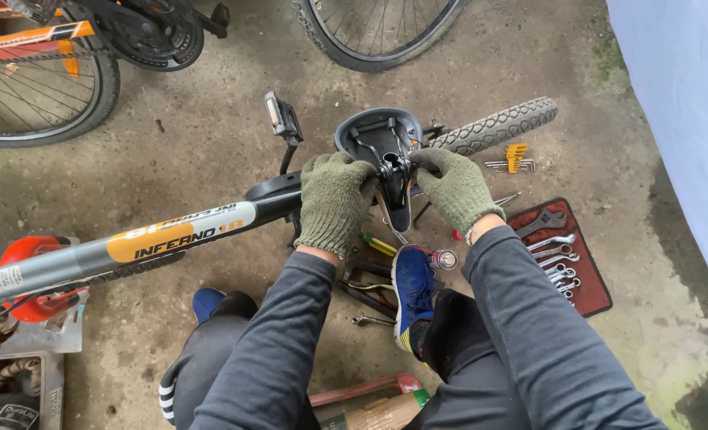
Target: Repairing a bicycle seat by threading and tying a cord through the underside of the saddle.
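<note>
Green-gloved hands, two, at the clamp under one upturned saddle.

Left hand (pixel 334 199) and right hand (pixel 453 187) flank the saddle (pixel 378 135) at mid-scene; their fingers (pixel 429 163) close on its clamp (pixel 393 167). One grey-and-orange frame tube (pixel 131 243) bearing an oval orange label runs left. Far: two wheels, one tyre (pixel 497 126). Right: one red wrench roll (pixel 565 255), about eight spanners, then open floor (pixel 210 119) to the pale sheet (pixel 684 119). Near: one blue shoe (pixel 412 287).
</note>
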